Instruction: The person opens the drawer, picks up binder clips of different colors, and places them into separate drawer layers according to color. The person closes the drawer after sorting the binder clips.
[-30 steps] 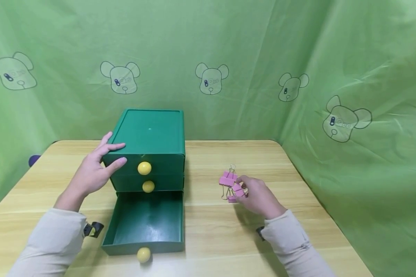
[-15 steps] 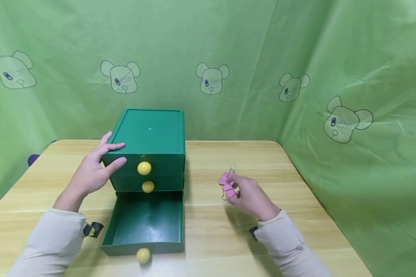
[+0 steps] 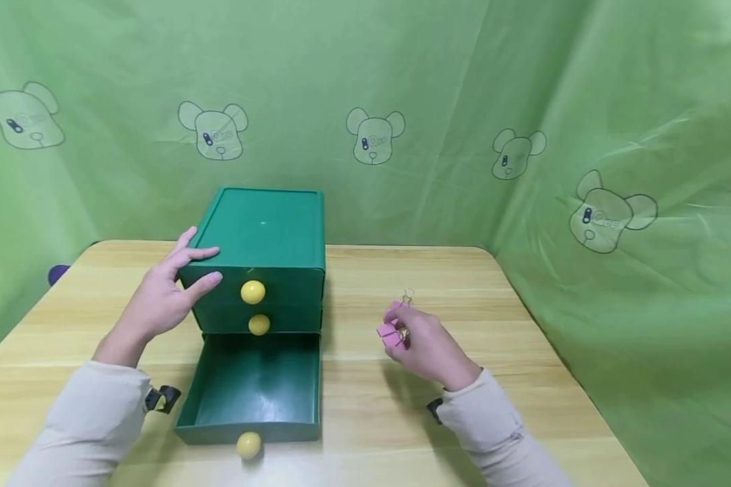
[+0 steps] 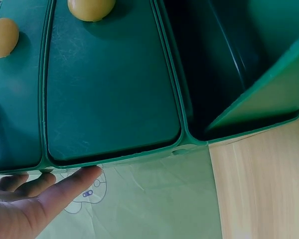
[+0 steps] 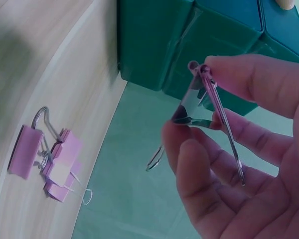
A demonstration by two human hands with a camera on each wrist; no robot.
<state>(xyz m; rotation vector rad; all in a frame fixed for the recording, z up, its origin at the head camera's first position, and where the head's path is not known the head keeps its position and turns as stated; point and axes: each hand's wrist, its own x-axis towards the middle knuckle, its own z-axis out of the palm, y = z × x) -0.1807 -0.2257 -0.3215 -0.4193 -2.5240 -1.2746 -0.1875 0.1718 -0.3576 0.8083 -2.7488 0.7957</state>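
A green drawer unit with yellow knobs stands left of the middle in the head view. Its bottom drawer is pulled out, with only its bare floor showing inside. My left hand rests on the unit's upper left corner, fingers extended over the top edge and thumb at the front. My right hand pinches a pink binder clip between thumb and fingers, its wire handles spread apart. Beside this hand, more pink binder clips lie bunched on the table, partly covered by the fingers in the head view.
The wooden table carries the drawer unit and the clips. A green curtain printed with bear heads hangs behind and to the right. Something purple shows past the table's left edge.
My right hand has drawn one pink binder clip away from the bunch, moving left. My left hand keeps its place on the drawer unit.
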